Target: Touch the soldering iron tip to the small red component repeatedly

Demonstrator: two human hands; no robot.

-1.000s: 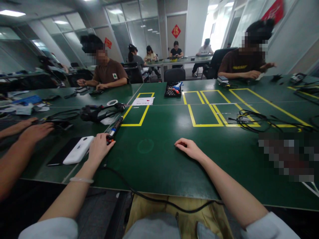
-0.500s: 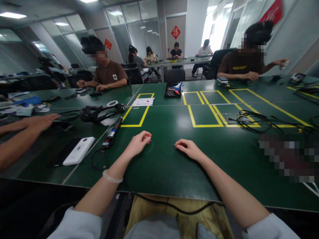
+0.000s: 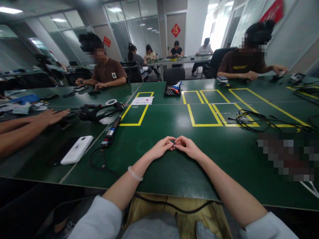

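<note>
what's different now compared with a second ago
The left hand has come away from the black device and moved right; its fingers now meet those of the right hand around a small item, too small to identify. A co-worker's hand at the left has shifted forward. The right hand, black device and white paper stayed put.

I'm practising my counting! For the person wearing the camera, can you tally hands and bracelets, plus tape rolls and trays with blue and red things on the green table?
Hands: 2, left hand and right hand
Bracelets: 1
Tape rolls: 1
Trays: 1
Total: 5
A tiny thing between the hands is uncounted, too small to name.
</note>
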